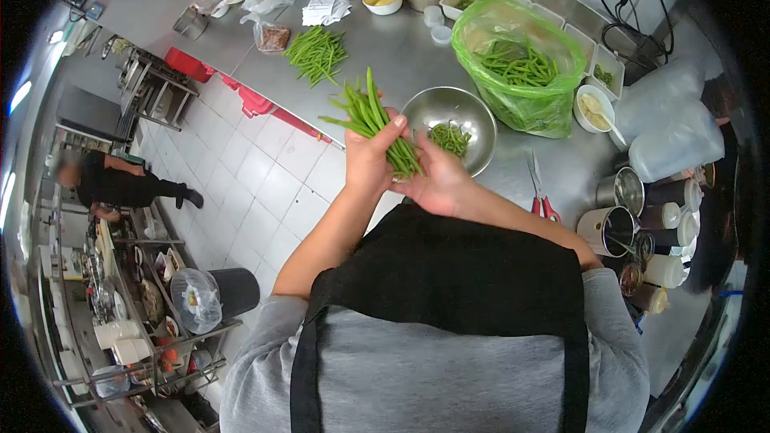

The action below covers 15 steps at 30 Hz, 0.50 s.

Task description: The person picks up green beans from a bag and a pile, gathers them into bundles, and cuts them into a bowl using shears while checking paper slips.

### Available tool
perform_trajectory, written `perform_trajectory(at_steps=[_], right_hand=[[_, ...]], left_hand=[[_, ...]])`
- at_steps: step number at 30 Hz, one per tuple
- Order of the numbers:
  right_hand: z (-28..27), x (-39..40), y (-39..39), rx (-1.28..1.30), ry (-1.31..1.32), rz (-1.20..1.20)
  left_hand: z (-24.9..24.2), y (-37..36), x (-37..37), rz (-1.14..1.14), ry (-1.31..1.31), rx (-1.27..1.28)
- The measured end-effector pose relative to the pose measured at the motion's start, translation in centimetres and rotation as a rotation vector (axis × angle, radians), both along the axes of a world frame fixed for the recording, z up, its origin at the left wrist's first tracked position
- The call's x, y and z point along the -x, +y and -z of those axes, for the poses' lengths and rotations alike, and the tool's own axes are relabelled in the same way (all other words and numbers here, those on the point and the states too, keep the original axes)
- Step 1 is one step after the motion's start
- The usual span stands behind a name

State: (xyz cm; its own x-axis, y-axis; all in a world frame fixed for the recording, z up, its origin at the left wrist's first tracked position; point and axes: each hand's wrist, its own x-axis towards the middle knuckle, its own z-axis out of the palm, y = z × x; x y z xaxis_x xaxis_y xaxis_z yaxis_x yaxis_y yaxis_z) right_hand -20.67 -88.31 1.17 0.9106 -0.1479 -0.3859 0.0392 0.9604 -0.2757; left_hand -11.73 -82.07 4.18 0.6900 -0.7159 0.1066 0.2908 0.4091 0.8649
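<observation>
A bundle of green beans (371, 117) is gripped in my left hand (369, 159), its thumb lying across the front. The beans stick up past the fingers, and their lower ends point toward my right hand (439, 176). That hand is open, palm turned to the ends and touching them; some of its fingers are hidden behind the bundle. Just beyond my right hand sits a steel bowl (480, 132) with short cut bean pieces (451, 139) inside. A loose pile of green beans (315, 54) lies on the steel counter (373, 46), farther off to the left.
A green plastic bag (520, 64) of beans stands behind the bowl. Red-handled scissors (539, 192) lie at right, near jars and metal pots (607, 230). Small bowls and containers line the back. Another person (120, 176) stands across the tiled floor at left.
</observation>
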Motion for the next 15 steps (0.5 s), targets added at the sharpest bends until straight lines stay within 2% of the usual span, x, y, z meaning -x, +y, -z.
perform_trajectory(at_steps=[3,5,8,12,13,15], right_hand=[[-1.0,0.3,0.4,0.0,-0.059,0.065],[0.0,-0.6,0.1,-0.012,-0.07,0.222],[-0.4,-1.1,-1.0,0.036,-0.133,0.226],[0.5,-0.7,0.0,-0.011,0.076,0.142],[1.0,-0.9,-0.2,-0.03,-0.078,0.139],[0.2,-0.8,-0.5,-0.021,-0.04,0.253]], left_hand=[[0.3,-0.4,1.0,-0.185,-0.242,-0.044],[1.1,-0.7,1.8,-0.166,-0.222,-0.05],[1.3,-1.3,2.3,-0.133,-0.256,-0.036],[0.0,-1.6,1.6,-0.155,-0.289,-0.094],[-0.2,-1.7,1.9,-0.158,-0.274,-0.061],[0.0,-1.8,2.1,-0.152,-0.299,-0.069]])
